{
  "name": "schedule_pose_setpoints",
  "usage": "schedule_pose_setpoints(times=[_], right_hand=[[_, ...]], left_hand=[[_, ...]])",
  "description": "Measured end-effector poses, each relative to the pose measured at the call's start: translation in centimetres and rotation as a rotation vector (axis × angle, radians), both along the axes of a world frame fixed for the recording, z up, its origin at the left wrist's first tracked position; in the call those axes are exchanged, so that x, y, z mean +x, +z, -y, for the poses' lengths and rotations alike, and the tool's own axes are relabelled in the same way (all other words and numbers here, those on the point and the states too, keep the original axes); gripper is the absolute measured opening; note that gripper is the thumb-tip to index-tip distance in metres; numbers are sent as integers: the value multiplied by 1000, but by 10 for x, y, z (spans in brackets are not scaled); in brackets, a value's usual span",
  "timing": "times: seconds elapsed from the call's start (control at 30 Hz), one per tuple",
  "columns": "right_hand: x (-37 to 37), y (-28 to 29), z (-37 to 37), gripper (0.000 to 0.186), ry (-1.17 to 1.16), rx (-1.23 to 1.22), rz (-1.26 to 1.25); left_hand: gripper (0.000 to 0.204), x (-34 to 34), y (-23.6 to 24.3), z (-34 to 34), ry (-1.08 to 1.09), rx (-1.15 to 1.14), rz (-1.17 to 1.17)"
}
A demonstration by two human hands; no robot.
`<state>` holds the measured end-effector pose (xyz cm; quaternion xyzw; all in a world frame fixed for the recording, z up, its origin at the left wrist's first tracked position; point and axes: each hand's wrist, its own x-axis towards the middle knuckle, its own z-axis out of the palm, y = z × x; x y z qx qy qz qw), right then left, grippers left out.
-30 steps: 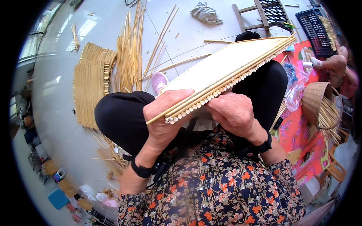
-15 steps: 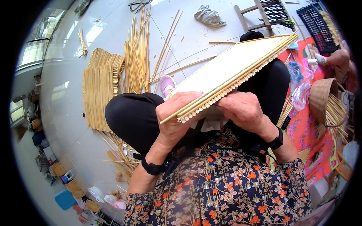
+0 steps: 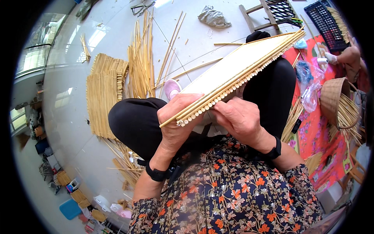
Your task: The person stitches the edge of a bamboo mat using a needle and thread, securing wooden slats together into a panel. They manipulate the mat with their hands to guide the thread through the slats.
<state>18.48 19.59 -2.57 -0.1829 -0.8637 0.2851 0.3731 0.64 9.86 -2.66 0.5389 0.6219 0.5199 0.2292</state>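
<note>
At the far left, a flat woven mat [image 3: 102,97] of pale reeds lay on the shiny grey floor [image 3: 66,89], with a second, smaller mat piece touching its upper edge. Just to the right of it a loose bundle of long reeds [image 3: 142,58] fanned upward across the tiles, and more loose reeds were scattered below the mat near the person's left knee.

The left hand [image 3: 177,123] came up from the lower edge, a black wristband [image 3: 156,174] on its wrist. Its fingers were curled over the near left corner of a reed panel [image 3: 233,66], grasping it from the side and top. The panel, a flat rectangle with a smooth pale face and 1 edge showing rows of cut reed ends, rested tilted above the lap, running from the hands up and to the right, past the right knee in black trousers.

The right hand [image 3: 237,119] sat just beside the left, under the panel's lower edge, fingers bent and pressed against the reed ends; how firmly it gripped could not be told. It also wore a black band.

Further right lay a red patterned cloth [image 3: 311,136], a woven basket [image 3: 337,99] and, at the top, a black crate [image 3: 325,23]
</note>
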Motion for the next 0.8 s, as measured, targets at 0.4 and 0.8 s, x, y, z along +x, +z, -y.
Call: schedule_pose_setpoints(times=[0.4,0.8], right_hand=[[-2,-8,-8,22,139,-122,-64],[6,-8,-22,15,227,-84,-21]], left_hand=[[36,0,0,3,12,-56,18],[27,2,-1,5,-14,-23,43]])
